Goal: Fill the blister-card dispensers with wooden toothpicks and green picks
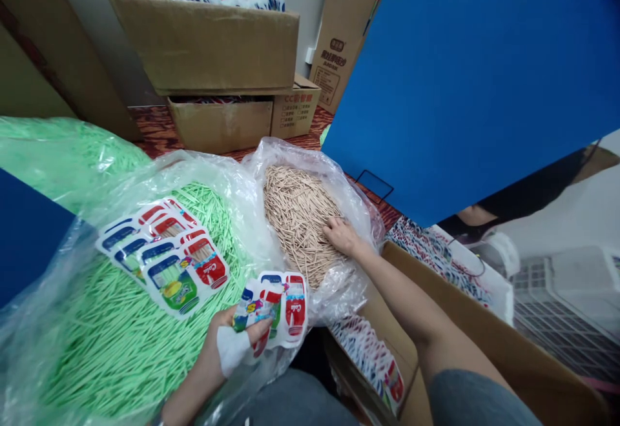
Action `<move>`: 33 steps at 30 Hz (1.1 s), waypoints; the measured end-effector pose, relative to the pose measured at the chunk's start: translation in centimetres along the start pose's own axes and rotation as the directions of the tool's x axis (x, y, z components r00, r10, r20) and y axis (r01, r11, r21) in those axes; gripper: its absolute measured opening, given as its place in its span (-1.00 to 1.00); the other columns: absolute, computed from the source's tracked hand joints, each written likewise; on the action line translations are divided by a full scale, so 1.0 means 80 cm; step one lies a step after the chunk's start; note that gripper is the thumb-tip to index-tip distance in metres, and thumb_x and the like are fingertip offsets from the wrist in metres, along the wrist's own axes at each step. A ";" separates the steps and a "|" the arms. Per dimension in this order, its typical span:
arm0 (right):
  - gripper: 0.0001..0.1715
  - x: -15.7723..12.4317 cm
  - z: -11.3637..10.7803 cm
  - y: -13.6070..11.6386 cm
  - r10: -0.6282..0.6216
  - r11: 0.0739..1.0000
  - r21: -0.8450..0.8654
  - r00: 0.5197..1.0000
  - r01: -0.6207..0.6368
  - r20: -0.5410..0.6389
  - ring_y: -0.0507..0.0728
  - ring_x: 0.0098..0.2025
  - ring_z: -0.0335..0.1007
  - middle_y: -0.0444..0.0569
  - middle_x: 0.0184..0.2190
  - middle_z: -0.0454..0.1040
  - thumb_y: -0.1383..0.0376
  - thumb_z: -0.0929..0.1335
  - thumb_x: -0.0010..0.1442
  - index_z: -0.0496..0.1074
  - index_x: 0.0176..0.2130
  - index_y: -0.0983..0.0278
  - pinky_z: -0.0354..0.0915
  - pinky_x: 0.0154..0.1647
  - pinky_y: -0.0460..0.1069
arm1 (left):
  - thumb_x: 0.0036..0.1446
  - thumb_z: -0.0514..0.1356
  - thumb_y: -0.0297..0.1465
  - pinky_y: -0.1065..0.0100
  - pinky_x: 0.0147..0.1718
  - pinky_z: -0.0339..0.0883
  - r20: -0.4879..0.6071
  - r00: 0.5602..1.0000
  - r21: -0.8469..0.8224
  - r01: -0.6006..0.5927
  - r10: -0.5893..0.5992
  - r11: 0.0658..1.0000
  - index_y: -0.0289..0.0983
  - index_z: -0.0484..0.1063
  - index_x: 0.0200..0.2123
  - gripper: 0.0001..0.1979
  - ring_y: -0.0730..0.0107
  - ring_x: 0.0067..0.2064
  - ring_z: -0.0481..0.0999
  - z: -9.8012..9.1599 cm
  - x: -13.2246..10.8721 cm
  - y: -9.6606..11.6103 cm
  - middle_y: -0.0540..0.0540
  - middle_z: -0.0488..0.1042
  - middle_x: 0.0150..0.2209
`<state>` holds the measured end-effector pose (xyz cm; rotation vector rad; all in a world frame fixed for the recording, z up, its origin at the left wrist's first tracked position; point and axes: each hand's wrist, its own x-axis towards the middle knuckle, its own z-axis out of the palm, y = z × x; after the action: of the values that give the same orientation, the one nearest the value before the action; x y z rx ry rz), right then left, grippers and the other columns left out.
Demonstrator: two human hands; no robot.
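My left hand (232,335), with a white wrap on one finger, is closed on a small printed packet (278,306) with red, blue and green labels. My right hand (341,233) reaches into a clear plastic bag (353,200) and rests on a heap of tan wooden sticks (298,213), fingers curled into the pile. What the fingers hold, if anything, is hidden. A fan of the same printed packets (167,255) lies on a mound of green sticks (116,342) in another clear bag to the left.
Stacked cardboard boxes (208,45) stand behind, the top one full of packets. A big blue panel (469,84) covers the upper right. An open carton (484,335) with more packets sits at my right. A second bag of green sticks (58,155) lies far left.
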<state>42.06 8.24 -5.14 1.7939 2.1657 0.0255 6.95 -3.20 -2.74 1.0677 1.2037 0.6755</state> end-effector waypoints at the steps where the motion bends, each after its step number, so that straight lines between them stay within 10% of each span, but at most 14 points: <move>1: -0.68 0.000 0.001 0.001 -0.006 1.000 0.011 1.000 0.006 -0.010 0.26 0.03 0.16 0.15 -0.02 0.29 0.31 0.13 0.33 0.41 -0.12 0.26 0.09 0.03 0.14 | -0.18 0.36 -0.23 0.35 -0.47 0.38 -0.005 1.000 0.001 -0.009 0.009 1.000 -0.39 0.52 -0.47 -0.69 0.27 -0.49 0.48 -0.001 -0.001 0.000 -0.14 0.56 -0.51; 10: -0.73 0.000 0.002 -0.006 -0.006 0.960 0.279 0.992 0.041 -0.126 0.25 0.26 -0.04 0.13 0.12 0.29 0.41 0.16 0.28 0.38 -0.11 0.32 -0.22 0.26 0.21 | -0.18 0.35 -0.22 0.39 -0.48 0.37 -0.039 0.999 0.009 -0.032 0.032 0.999 -0.34 0.52 -0.48 -0.72 0.30 -0.50 0.49 -0.006 -0.007 0.000 -0.07 0.56 -0.53; 13: -0.79 0.001 -0.004 -0.013 0.051 0.889 0.458 0.988 0.021 -0.145 0.24 0.17 0.15 0.19 -0.02 0.42 0.37 0.18 0.27 0.36 -0.18 0.34 -0.04 0.20 0.18 | -0.20 0.35 -0.22 0.38 -0.49 0.37 -0.043 0.999 -0.008 -0.026 0.025 1.000 -0.34 0.52 -0.50 -0.72 0.29 -0.50 0.49 -0.004 -0.008 0.003 -0.08 0.56 -0.54; 17: -0.71 0.000 -0.012 -0.022 0.168 0.690 0.724 0.974 -0.008 -0.149 0.12 -0.27 0.43 0.01 -0.36 0.49 0.21 0.08 0.34 0.27 -0.26 0.26 0.28 -0.11 0.04 | -0.21 0.36 -0.22 0.37 -0.47 0.39 -0.047 0.999 -0.025 -0.021 0.020 0.999 -0.34 0.53 -0.47 -0.71 0.27 -0.49 0.51 -0.003 -0.009 0.004 -0.09 0.58 -0.52; 26: -0.52 -0.001 -0.015 -0.041 0.359 0.211 0.977 0.929 0.010 -0.088 -0.01 -0.63 0.16 -0.23 -0.58 0.21 -0.14 0.05 0.23 0.15 -0.29 0.18 0.21 -0.63 -0.10 | -0.21 0.35 -0.21 0.37 -0.49 0.40 -0.035 0.998 0.000 -0.044 0.044 0.999 -0.34 0.52 -0.51 -0.71 0.27 -0.50 0.51 -0.004 -0.009 0.000 -0.09 0.57 -0.54; 33: -0.51 -0.001 -0.019 -0.049 0.321 0.376 0.926 0.937 0.006 -0.136 0.06 -0.46 0.27 -0.13 -0.52 0.34 -0.07 0.08 0.25 0.25 -0.39 0.21 0.26 -0.42 -0.05 | -0.18 0.35 -0.22 0.36 -0.49 0.42 -0.024 0.998 -0.010 -0.052 0.052 0.999 -0.34 0.54 -0.48 -0.72 0.24 -0.49 0.53 -0.003 -0.012 0.006 -0.10 0.58 -0.52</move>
<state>37.96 7.67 -4.54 2.7208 2.3689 -1.2122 6.54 -3.82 -1.93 1.0884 1.1947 0.7356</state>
